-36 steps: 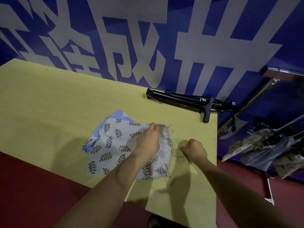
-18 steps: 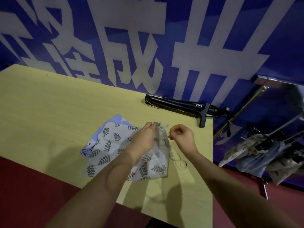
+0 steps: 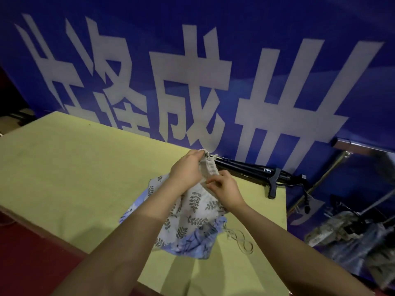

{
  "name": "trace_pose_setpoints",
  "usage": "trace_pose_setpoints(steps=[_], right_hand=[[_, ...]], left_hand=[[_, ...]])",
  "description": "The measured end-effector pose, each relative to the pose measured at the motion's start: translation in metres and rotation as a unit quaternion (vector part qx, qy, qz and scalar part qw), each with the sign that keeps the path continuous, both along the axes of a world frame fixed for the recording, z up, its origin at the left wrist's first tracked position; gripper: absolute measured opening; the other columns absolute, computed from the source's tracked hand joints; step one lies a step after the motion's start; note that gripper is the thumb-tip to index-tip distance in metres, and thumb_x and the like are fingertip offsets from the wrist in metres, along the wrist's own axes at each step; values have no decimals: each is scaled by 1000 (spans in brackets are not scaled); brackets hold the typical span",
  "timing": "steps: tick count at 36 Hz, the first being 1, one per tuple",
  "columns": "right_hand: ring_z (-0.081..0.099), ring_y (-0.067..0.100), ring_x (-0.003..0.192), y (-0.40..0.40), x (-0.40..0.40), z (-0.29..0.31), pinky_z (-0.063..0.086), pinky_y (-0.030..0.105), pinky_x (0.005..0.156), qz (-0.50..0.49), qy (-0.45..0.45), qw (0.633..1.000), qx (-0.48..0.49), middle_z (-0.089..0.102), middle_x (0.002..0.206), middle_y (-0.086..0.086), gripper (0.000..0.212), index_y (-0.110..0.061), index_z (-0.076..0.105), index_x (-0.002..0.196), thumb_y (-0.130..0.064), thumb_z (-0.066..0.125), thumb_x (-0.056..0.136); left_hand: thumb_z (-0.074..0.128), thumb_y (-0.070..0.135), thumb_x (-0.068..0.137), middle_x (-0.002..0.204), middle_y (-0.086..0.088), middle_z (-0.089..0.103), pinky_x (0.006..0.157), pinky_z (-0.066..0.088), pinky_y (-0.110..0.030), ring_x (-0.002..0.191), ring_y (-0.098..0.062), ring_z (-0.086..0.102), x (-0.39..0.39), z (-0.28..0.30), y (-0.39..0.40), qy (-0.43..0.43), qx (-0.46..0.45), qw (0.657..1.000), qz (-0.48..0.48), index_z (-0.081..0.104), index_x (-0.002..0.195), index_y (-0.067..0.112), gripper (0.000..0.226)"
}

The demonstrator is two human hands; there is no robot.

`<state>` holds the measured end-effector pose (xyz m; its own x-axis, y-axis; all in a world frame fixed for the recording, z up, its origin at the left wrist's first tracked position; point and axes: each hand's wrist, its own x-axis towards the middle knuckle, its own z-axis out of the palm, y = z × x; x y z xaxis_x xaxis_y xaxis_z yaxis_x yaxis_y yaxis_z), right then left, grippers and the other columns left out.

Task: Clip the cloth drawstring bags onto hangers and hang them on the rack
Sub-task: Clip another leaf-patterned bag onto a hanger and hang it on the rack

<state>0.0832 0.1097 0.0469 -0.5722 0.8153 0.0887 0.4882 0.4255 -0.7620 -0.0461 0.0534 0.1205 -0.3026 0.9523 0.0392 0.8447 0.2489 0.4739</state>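
Note:
A white drawstring bag with a green leaf print (image 3: 197,212) hangs lifted above the yellow table (image 3: 70,174). My left hand (image 3: 184,170) grips its gathered top edge. My right hand (image 3: 224,189) pinches the same bag just below the gathered mouth. A blue patterned bag (image 3: 192,245) lies on the table under it, partly covered. A loose drawstring loop (image 3: 242,242) rests on the table to the right. No hanger is in my hands.
A folded black tripod (image 3: 254,173) lies along the table's back edge against the blue banner wall (image 3: 192,71). At the lower right, several bags hang blurred on a rack (image 3: 350,229). Red floor shows at the left.
Both hands have raised the leaf-print bag off the table by its mouth. My right hand moved from the drawstring beside the bag onto the bag itself. The blue bag below is more exposed.

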Motion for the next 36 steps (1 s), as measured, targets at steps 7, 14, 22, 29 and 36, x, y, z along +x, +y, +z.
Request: trace_pose_setpoints(steps=[7,14,22,29,36], right_hand=[[53,7,85,5,-5,20,40,12,76,16,63,996,55,59,96,-3,17,-14,62,102,-3,56,90],[54,10,103,18,-13,26,46,25,90,-31,69,997,-14,56,112,-4,34,-13,45,122,-5,56,91],[60,14,91,60,4,-4,54,37,80,-72,-47,996,-9,63,103,-2,21,-16,57,111,-27,55,93],[58,26,84,111,6,-23,46,34,69,-90,-145,985,-21,62,104,10,19,-11,55,109,-15,45,93],[45,33,122,166,23,-46,38,41,99,-45,-305,950,43,47,136,13,44,-10,40,135,-12,48,91]], left_hand=[[49,2,85,143,5,36,84,51,-41,118,-26,52,-9,-3,1,34,-20,999,20,26,147,23,70],[50,12,89,142,3,33,70,45,-35,106,-28,57,-6,-15,18,59,-43,997,1,18,149,23,69],[46,1,86,146,-1,30,69,44,-37,107,-33,57,1,-40,40,71,-91,993,-11,24,146,16,65],[48,2,87,145,-4,32,73,46,-38,112,-33,55,2,-65,77,65,-119,990,-26,25,146,17,65],[43,1,89,136,-3,42,73,47,-36,109,-30,57,7,-89,110,38,-121,992,-16,36,141,17,55]])
